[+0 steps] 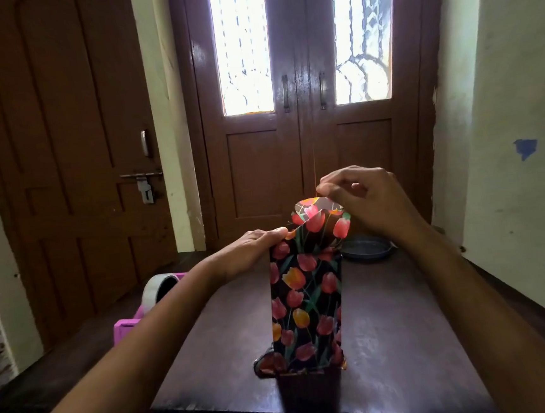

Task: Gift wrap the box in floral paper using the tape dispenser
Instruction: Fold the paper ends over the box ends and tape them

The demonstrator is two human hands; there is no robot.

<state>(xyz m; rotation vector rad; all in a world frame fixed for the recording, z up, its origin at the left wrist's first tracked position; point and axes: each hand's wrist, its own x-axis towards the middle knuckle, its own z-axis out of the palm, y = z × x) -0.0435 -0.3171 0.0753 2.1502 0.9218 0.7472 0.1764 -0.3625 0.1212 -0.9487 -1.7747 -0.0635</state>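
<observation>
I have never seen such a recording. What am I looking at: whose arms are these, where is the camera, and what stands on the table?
No machine here: a person works with two bare hands. The single picture comes from a camera worn on the head, looking forward and down, so the arms reach in from below. On the dark table stands a tall box covered in floral paper. The left hand holds its upper left edge; the right hand pinches the loose paper at the top. To the left sits a pink tape dispenser; behind the box lies a dark dish.
</observation>
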